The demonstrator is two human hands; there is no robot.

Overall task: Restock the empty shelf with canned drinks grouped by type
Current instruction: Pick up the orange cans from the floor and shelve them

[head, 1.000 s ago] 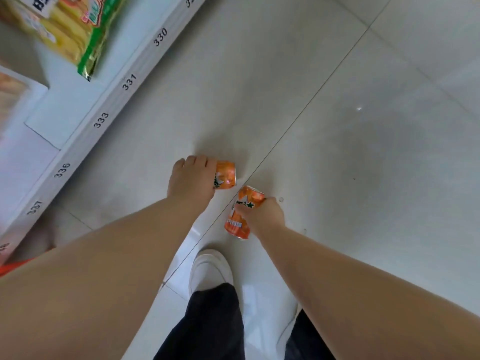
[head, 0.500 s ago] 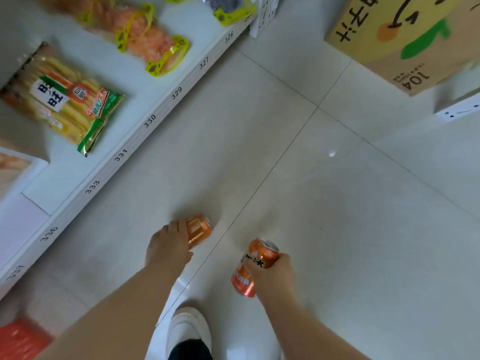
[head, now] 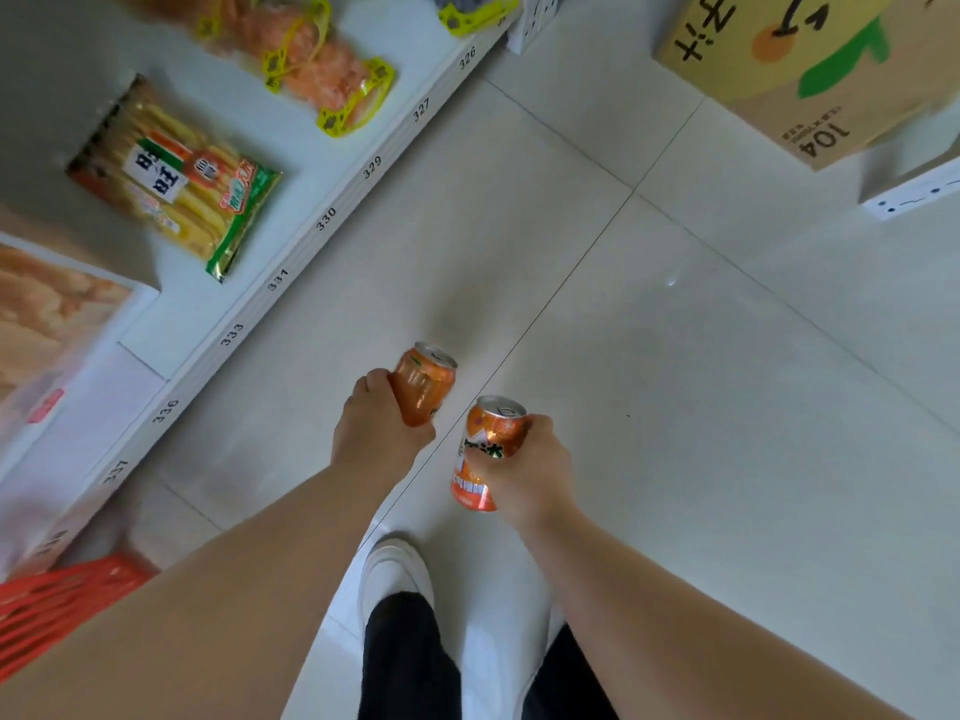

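My left hand grips an orange drink can around its body, silver top pointing up and away. My right hand grips a second orange can with a white and orange label, top tilted up. Both cans hang above the grey tiled floor, close together in front of my legs. A white shelf with numbered edge tags runs along the left.
On the shelf lie a yellow-green cracker bag, orange snack packs and a flat box. A red basket sits at lower left. A cardboard drinks carton stands at upper right. My white shoe is below.
The view has tilted up, bringing more shelf and the carton into sight. Both hands have lifted the cans and turned them more upright, the left can now showing its top.
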